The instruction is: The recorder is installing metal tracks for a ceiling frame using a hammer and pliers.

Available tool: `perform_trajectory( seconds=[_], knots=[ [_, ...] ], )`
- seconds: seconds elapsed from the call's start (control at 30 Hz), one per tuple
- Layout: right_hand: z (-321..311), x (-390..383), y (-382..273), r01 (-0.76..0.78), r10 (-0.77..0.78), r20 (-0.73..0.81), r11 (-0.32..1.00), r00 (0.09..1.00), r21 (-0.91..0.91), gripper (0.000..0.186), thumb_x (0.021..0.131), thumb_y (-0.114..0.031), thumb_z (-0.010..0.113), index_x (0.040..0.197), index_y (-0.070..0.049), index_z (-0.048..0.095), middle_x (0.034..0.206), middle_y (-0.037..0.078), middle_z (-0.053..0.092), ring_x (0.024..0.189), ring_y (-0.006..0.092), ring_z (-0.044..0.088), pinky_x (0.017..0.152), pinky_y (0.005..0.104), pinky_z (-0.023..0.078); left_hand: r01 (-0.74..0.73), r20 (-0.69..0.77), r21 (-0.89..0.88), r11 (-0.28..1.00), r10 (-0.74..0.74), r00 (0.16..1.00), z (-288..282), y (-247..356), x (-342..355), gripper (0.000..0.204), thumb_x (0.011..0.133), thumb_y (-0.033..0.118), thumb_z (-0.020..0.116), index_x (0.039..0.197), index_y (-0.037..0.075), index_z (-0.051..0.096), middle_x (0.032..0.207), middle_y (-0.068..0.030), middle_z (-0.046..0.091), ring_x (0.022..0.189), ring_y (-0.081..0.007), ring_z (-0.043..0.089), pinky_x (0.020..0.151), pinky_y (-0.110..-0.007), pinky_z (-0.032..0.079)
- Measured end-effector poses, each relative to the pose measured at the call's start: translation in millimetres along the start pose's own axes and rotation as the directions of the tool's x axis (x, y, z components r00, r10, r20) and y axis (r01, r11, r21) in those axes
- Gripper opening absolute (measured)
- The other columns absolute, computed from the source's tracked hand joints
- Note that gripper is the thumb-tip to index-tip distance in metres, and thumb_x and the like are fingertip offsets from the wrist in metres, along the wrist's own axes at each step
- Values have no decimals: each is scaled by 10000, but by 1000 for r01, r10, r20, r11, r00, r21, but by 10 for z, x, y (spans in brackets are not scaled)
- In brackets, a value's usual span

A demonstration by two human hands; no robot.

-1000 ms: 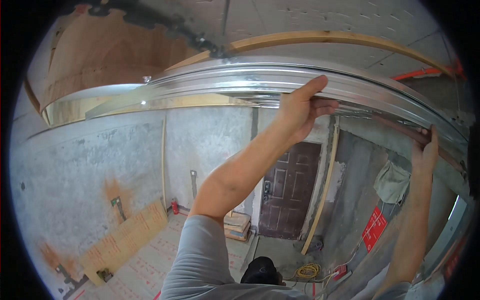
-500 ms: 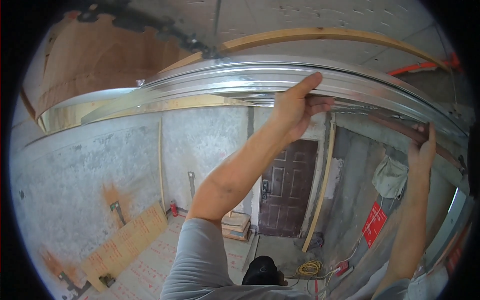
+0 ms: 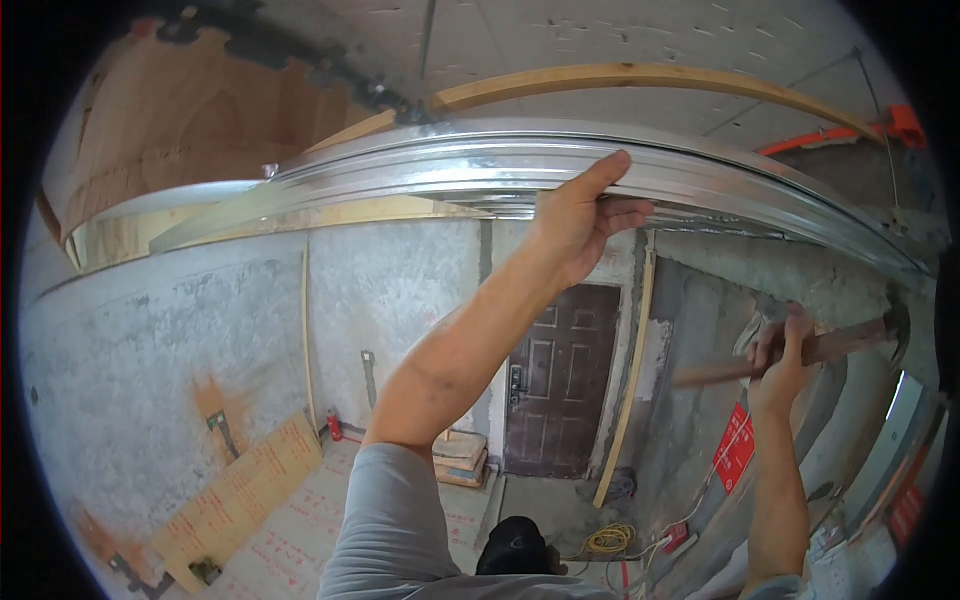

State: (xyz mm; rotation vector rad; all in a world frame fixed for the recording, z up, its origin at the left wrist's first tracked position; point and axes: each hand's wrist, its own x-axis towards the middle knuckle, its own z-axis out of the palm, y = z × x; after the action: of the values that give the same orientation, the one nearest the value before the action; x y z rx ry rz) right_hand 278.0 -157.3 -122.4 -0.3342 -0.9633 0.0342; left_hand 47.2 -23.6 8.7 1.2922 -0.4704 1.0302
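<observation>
Overhead, a long shiny metal profile (image 3: 440, 165) runs across the view, bent by the lens. My left hand (image 3: 575, 225) grips its lower edge near the middle, thumb up against the ribbed face and fingers curled below. Lower on the right, my right hand (image 3: 780, 355) is wrapped around the wooden handle of a hammer (image 3: 845, 342). The hammer's dark head points right, under the profile's right end and apart from it. Motion slightly blurs this hand.
A wooden batten (image 3: 620, 75) and a curved plywood panel (image 3: 210, 130) are up at the ceiling. Below are a brown door (image 3: 565, 375), a leaning board (image 3: 240, 490), a coiled yellow cable (image 3: 608, 539) and a person's dark-capped head (image 3: 515, 547).
My right hand has dropped away from the profile and moved left with the hammer, whose handle has swung from sloping down rightward to sloping up rightward. My left hand keeps its grip.
</observation>
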Motion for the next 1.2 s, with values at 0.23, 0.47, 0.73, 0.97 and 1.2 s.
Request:
perform_trajectory(
  seconds=[0.23,0.47,0.73,0.97,1.2],
  knots=[
    [1644,138,-1000,103,198,478,840,856,-532,311,880,-293,517,1062,-43,539,766,33,528,395,62,383,383,214,366,-41,13,30,999,41,999,-136,65,-70,208,885,197,563,998,22,570,970,-85,571,748,-238,629,662,-325,533],
    [2848,328,-983,175,438,693,761,572,-625,393,819,-164,524,1151,47,514,820,68,554,438,77,429,467,239,479,-157,68,14,987,156,985,47,25,-88,335,848,267,614,1100,88,484,945,-80,589,667,-191,605,550,-299,497],
    [3187,174,-542,227,502,622,639,601,-735,478,771,-109,479,1219,55,466,716,17,435,525,66,410,464,242,464,-234,124,28,972,229,966,-76,-60,4,320,960,394,322,1108,138,443,977,-56,564,791,-209,593,613,-379,520],
    [3170,179,-490,213,462,640,684,613,-698,310,800,-120,485,1059,49,504,681,31,409,533,108,420,511,307,513,-195,226,41,980,181,957,-164,-43,32,300,967,356,328,1095,117,456,969,-64,566,792,-215,589,623,-387,513],
    [3204,166,-448,96,473,591,723,654,-684,337,796,-120,489,1088,46,508,672,42,428,535,113,434,485,286,485,-133,189,-16,991,133,973,-99,27,4,205,955,262,385,1056,113,482,934,-64,576,756,-215,587,613,-379,507]
  ],
)
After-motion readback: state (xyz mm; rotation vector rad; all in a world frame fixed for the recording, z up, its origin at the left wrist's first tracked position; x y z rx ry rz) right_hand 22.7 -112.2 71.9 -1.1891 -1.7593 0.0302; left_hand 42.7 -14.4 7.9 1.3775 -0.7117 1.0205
